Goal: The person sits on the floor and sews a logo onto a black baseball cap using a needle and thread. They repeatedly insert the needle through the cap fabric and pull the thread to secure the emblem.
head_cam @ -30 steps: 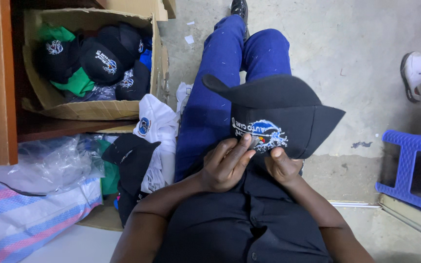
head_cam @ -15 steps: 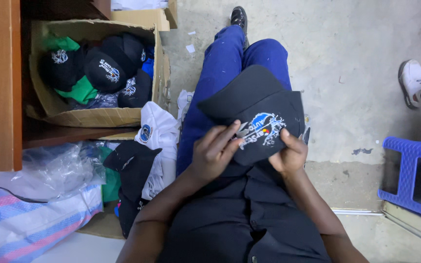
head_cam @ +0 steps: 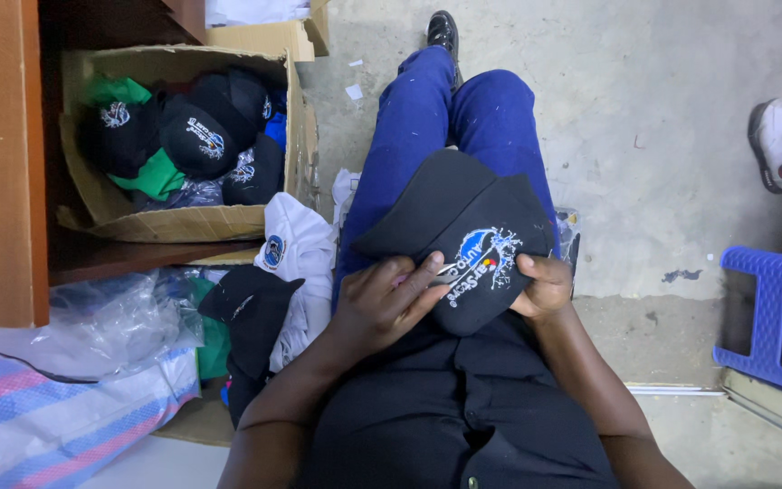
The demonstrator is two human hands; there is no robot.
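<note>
Seated person, head view looking down onto the lap. A black embroidered cap [head_cam: 463, 231] rests on the lap over the blue trousers [head_cam: 445, 136], brim pointing away to the left, the embroidered front panel turned up toward the camera. Left hand [head_cam: 382, 303] lies against the near-left side of the cap, fingers curled, with what looks like a thin metallic tool pinched at the fingertips and laid against the embroidery; too small to identify. Right hand [head_cam: 543, 285] grips the near-right edge of the cap, thumb on top of the crown, fingers tucked beneath. Both hands therefore closed on the cap, neither one free. Handling judgement: the cap should be light; the crown fabric is soft and folds under the thumb, the brim is stiff, and the stitched emblem is a firmer patch. Best hold appears to be the crown edge beside the embroidery, pulling the panel taut, or the brim for steadying. Not fragile, though loose threads could snag. Left of the cap on the floor: a white garment [head_cam: 296, 249] and another black cap [head_cam: 251, 303]; beyond these a cardboard box [head_cam: 183, 222] with more caps. Right of the cap: a blue plastic stool [head_cam: 771, 308]; farther off, another person's white shoe [head_cam: 776, 140].
</note>
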